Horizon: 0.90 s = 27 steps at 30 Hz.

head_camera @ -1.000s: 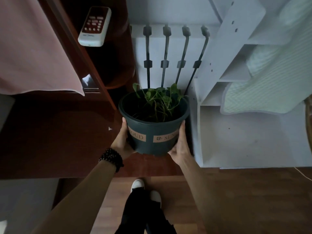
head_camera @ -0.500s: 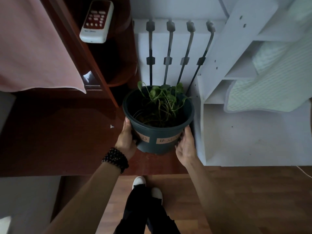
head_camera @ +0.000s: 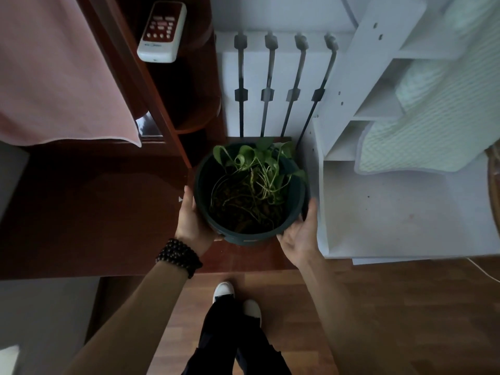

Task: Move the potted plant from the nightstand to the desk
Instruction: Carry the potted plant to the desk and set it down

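2 hands: left hand (head_camera: 195,222), right hand (head_camera: 301,235) grip pressed around potted plant (head_camera: 250,194).

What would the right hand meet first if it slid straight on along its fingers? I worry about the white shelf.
Probably the white shelf unit beside the pot; the right hand points up along their narrow gap. Depth is unclear.

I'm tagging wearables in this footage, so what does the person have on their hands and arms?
Both hands are bare: no gloves, and no rings that I can make out. The left hand has a bracelet of dark round beads wound several times around the wrist. The right hand has nothing at its wrist. Both forearms are uncovered as far as the frame shows, with no sleeves or watch in view.
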Each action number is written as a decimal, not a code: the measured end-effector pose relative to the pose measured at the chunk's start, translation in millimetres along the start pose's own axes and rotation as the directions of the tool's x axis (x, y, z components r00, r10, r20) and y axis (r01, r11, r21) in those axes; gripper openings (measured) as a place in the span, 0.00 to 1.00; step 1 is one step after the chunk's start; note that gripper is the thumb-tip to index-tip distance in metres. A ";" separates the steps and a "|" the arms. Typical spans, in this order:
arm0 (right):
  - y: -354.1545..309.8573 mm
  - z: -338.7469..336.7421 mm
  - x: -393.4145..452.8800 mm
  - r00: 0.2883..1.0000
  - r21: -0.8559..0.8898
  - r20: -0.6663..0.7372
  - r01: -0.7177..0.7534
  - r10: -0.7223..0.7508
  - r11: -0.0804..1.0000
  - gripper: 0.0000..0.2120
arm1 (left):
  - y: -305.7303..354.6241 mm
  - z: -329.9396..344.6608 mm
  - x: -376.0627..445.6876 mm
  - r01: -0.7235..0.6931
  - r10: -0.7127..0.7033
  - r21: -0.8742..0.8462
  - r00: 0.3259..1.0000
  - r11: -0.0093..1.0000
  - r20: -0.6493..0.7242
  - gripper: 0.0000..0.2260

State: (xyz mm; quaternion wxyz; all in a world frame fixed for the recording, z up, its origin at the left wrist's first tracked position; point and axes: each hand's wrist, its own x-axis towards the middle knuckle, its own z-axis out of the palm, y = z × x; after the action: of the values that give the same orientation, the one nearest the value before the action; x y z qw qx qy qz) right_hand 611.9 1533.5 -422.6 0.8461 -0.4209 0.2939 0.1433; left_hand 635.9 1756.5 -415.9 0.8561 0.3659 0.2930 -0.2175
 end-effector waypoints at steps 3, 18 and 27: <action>4.6 -1.4 -2.5 0.999 0.016 -0.034 0.011 -0.010 1.000 0.36 | -3.0 -6.1 -4.2 0.012 -0.012 0.008 1.000 1.000 0.027 0.27; 5.2 3.3 -12.1 0.996 -0.078 -0.051 0.064 -0.069 0.995 0.31 | 7.3 3.7 -29.6 0.068 -0.062 0.043 0.990 0.997 -0.129 0.23; -35.4 25.4 -43.5 0.981 -0.275 -0.067 0.157 -0.182 0.948 0.34 | 42.0 50.4 -67.7 0.102 -0.055 0.188 0.969 0.977 -0.239 0.31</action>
State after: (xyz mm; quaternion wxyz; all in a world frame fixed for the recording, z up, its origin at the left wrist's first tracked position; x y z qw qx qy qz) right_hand 604.6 1532.5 -361.5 0.7761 -0.5615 0.2730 0.0889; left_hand 628.1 1756.0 -321.9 0.7657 0.4606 0.3823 -0.2352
